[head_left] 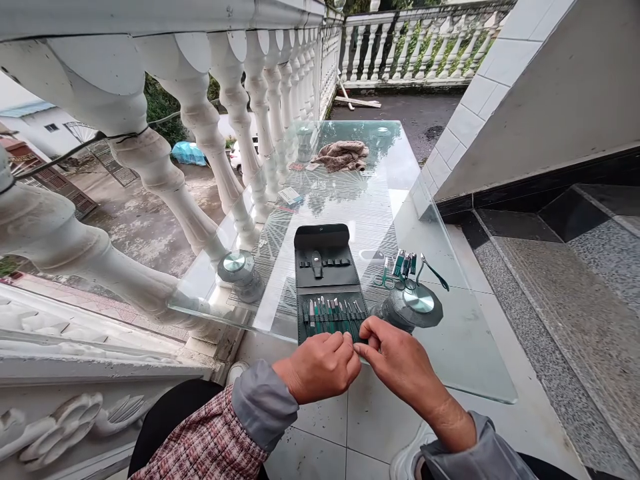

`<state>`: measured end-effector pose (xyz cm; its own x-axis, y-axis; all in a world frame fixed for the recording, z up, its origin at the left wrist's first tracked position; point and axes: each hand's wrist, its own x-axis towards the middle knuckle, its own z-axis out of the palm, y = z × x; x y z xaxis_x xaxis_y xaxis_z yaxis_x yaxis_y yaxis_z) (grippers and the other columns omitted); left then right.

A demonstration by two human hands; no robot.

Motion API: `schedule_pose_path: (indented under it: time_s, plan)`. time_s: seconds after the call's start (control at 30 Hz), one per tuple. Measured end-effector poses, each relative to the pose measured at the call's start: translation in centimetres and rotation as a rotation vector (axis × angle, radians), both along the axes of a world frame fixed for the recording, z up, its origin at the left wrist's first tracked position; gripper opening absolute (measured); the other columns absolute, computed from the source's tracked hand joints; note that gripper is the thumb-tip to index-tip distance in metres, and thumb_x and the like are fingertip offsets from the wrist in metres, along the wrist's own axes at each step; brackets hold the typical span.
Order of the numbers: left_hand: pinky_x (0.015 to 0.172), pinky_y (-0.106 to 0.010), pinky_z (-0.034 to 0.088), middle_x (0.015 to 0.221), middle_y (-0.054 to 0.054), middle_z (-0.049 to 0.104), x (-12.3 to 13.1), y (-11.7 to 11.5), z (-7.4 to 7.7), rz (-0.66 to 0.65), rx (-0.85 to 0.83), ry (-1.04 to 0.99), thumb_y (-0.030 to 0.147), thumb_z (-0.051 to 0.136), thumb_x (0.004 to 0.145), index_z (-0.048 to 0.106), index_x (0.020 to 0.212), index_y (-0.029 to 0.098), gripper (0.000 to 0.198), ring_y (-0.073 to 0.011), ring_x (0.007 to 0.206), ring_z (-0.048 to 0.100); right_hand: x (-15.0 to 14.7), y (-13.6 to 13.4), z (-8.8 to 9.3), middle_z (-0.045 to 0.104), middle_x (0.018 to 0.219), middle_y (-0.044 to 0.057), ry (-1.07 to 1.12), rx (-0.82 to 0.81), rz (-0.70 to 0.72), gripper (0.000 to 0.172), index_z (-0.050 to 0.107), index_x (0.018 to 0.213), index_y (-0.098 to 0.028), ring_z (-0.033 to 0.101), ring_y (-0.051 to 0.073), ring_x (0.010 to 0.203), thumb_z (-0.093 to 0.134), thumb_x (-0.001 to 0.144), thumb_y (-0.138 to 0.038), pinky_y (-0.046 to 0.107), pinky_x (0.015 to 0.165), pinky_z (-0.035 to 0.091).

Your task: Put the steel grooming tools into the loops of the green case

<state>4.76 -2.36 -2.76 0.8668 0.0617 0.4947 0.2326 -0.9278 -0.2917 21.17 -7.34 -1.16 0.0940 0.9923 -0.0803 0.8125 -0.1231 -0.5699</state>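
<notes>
A black fold-out manicure case (325, 263) lies open on a glass table (465, 347). Its near panel holds several green-handled tools (333, 315) in elastic loops. My left hand (320, 367) and my right hand (400, 360) meet at the case's near edge, fingers curled and pinched together at the tool row. What the fingertips hold is hidden. Loose tools, small scissors (385, 275), clippers (405, 263) and nippers (434, 272), lie on the glass to the right of the case.
A white balustrade (200, 133) runs along the left. A crumpled brown cloth (343, 155) and a small box (290, 195) lie farther back on the glass. Round metal table fittings (419, 303) sit under it. Tiled wall and stone steps (550, 280) are on the right.
</notes>
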Motion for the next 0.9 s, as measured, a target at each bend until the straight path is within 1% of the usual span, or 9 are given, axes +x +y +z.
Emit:
schedule_pose_path:
  time_s: [0.13, 0.27, 0.47, 0.57, 0.67, 0.73, 0.83, 0.9]
  plan:
    - [0.058, -0.026, 0.049, 0.082, -0.01, 0.065, -0.1, 0.0, -0.1, 0.007, -0.01, 0.046, 0.01, 0.045, 0.085, 0.053, 0.078, 0.013, 0.011, -0.0155, 0.07, 0.061, 0.0, 0.1, 0.2, 0.053, 0.061, -0.006, 0.012, -0.036, -0.008, 0.006, 0.046, 0.073, -0.023, 0.047, 0.011, 0.058, 0.05, 0.074, -0.026, 0.023, 0.054, 0.03]
    - [0.062, -0.027, 0.051, 0.081, -0.01, 0.065, -0.1, 0.0, -0.4, 0.008, -0.015, 0.064, 0.01, 0.044, 0.085, 0.054, 0.079, 0.012, 0.012, -0.0157, 0.073, 0.061, -0.1, 0.4, 0.5, 0.054, 0.058, -0.006, 0.025, -0.099, -0.057, 0.007, 0.047, 0.07, -0.023, 0.047, 0.011, 0.055, 0.052, 0.072, -0.027, 0.022, 0.051, 0.028]
    - [0.061, -0.026, 0.051, 0.084, -0.011, 0.065, -0.1, 0.1, -0.2, 0.012, -0.004, 0.031, 0.01, 0.045, 0.086, 0.057, 0.083, 0.011, 0.013, -0.0161, 0.075, 0.061, -0.4, 0.7, 0.7, 0.054, 0.056, -0.006, 0.038, -0.103, -0.121, 0.012, 0.046, 0.064, -0.022, 0.044, 0.01, 0.052, 0.055, 0.069, -0.027, 0.023, 0.048, 0.025]
    - [0.062, -0.026, 0.05, 0.083, -0.01, 0.064, -0.1, 0.1, 0.0, 0.024, -0.012, 0.038, 0.009, 0.045, 0.086, 0.057, 0.081, 0.011, 0.013, -0.0152, 0.073, 0.06, -0.1, 0.8, 0.6, 0.054, 0.056, -0.006, 0.073, -0.108, -0.132, 0.014, 0.046, 0.061, -0.022, 0.045, 0.01, 0.053, 0.056, 0.069, -0.028, 0.023, 0.049, 0.026]
    - [0.063, -0.026, 0.05, 0.082, -0.009, 0.064, -0.1, 0.2, 0.0, 0.034, -0.038, 0.047, 0.009, 0.045, 0.087, 0.055, 0.079, 0.012, 0.013, -0.015, 0.073, 0.06, 0.8, 0.9, 0.2, 0.053, 0.058, -0.005, 0.252, -0.061, -0.098, 0.015, 0.049, 0.063, -0.022, 0.046, 0.011, 0.054, 0.055, 0.072, -0.032, 0.023, 0.052, 0.032]
    - [0.064, -0.026, 0.05, 0.085, -0.01, 0.063, -0.1, 0.2, 0.0, 0.039, -0.059, 0.066, 0.012, 0.043, 0.089, 0.054, 0.078, 0.013, 0.015, -0.0151, 0.075, 0.06, 1.6, 0.8, -0.1, 0.053, 0.06, -0.004, 0.351, -0.002, -0.127, 0.015, 0.051, 0.066, -0.021, 0.047, 0.011, 0.056, 0.054, 0.074, -0.033, 0.023, 0.054, 0.036]
    - [0.065, -0.028, 0.05, 0.088, -0.011, 0.062, -0.3, 0.3, 0.0, 0.033, -0.097, 0.107, 0.018, 0.041, 0.092, 0.053, 0.077, 0.014, 0.02, -0.0148, 0.075, 0.059, 2.3, 0.3, -0.6, 0.053, 0.065, -0.003, 0.304, 0.108, -0.179, 0.013, 0.052, 0.068, -0.021, 0.047, 0.011, 0.058, 0.054, 0.076, -0.031, 0.024, 0.058, 0.038]
    - [0.065, -0.028, 0.049, 0.088, -0.01, 0.061, -0.4, 0.3, 0.1, 0.032, -0.122, 0.114, 0.023, 0.04, 0.094, 0.052, 0.077, 0.014, 0.022, -0.015, 0.075, 0.058, 2.5, -0.1, -0.9, 0.053, 0.068, -0.002, 0.244, 0.164, -0.142, 0.011, 0.052, 0.068, -0.021, 0.046, 0.011, 0.059, 0.054, 0.077, -0.028, 0.025, 0.058, 0.038]
